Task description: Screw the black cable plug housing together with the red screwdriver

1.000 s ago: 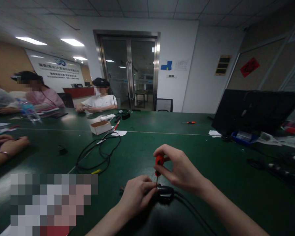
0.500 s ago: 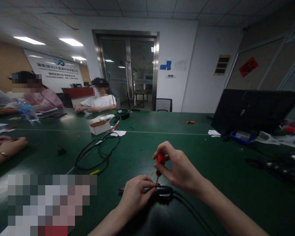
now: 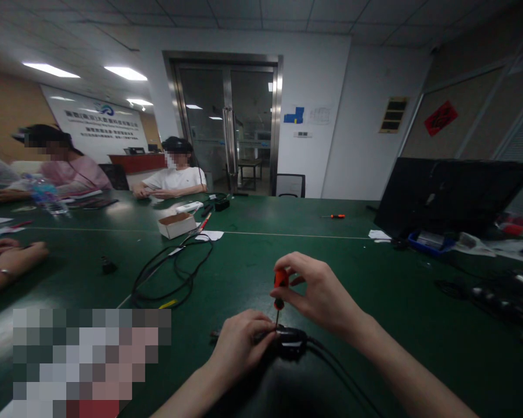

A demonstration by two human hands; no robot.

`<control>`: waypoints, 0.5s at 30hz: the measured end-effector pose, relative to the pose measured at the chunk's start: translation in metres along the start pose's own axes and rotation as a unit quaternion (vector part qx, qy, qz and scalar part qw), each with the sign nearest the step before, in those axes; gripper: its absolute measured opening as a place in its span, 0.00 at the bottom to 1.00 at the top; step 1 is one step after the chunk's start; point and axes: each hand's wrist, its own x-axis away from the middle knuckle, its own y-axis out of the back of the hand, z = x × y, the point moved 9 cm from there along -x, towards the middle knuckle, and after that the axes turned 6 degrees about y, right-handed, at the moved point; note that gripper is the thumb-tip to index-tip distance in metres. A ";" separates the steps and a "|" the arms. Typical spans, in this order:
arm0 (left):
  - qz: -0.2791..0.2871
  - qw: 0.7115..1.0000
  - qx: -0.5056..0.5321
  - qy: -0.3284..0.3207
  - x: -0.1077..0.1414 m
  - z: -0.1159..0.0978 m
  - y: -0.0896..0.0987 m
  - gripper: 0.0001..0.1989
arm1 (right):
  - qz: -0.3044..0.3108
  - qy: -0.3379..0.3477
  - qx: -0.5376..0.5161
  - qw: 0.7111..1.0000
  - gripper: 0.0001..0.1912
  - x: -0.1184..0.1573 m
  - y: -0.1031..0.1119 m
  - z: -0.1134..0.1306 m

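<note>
An orange-and-black screwdriver [image 3: 281,278] stands nearly upright in my right hand [image 3: 316,287], its handle pinched between thumb and fingers. The thin shaft points down, its tip at the left end of a glossy black device [image 3: 292,342] lying on the green table. My left hand [image 3: 246,339] is closed around that device's left side, thumb and fingertips right beside the screwdriver tip. What lies under the left fingers is partly hidden. A black cable [image 3: 331,366] runs from the device's right side toward the lower right.
A coiled black cable [image 3: 192,278] and a small open box [image 3: 176,225] lie to the left. Farther back rests another orange screwdriver [image 3: 337,216]. At right stand a black monitor [image 3: 444,200] and a blue tray [image 3: 431,242]. A co-worker's hands [image 3: 17,258] are at far left.
The screwdriver handle has tipped slightly left and now stands more upright, with my right fingers shifted around it. My left hand and the device stay about where they were.
</note>
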 end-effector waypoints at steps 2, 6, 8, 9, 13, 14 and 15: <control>0.000 1.000 0.001 0.002 0.000 0.000 0.000 0.09 | 0.005 0.011 0.040 0.999 0.13 0.001 0.002 0.001; 0.004 1.000 0.000 0.008 0.001 0.000 0.001 0.08 | 0.026 0.025 0.050 0.998 0.20 0.002 -0.001 0.004; 0.011 1.000 -0.002 0.011 0.001 -0.001 0.001 0.08 | 0.026 0.025 0.037 0.999 0.17 0.002 -0.002 0.005; 0.015 1.000 -0.004 0.013 0.001 0.000 0.000 0.08 | 0.025 0.018 0.028 0.999 0.14 0.002 -0.002 0.005; 0.022 1.000 -0.006 0.018 0.000 0.001 0.000 0.08 | 0.019 -0.012 -0.011 1.000 0.10 0.001 -0.003 -0.002; 0.022 1.000 -0.005 0.017 0.000 0.001 0.000 0.08 | 0.016 -0.015 -0.018 1.000 0.11 0.001 -0.003 -0.003; 0.022 1.000 -0.004 0.017 0.000 0.001 0.000 0.08 | 0.012 -0.016 -0.022 1.000 0.13 0.001 -0.002 -0.003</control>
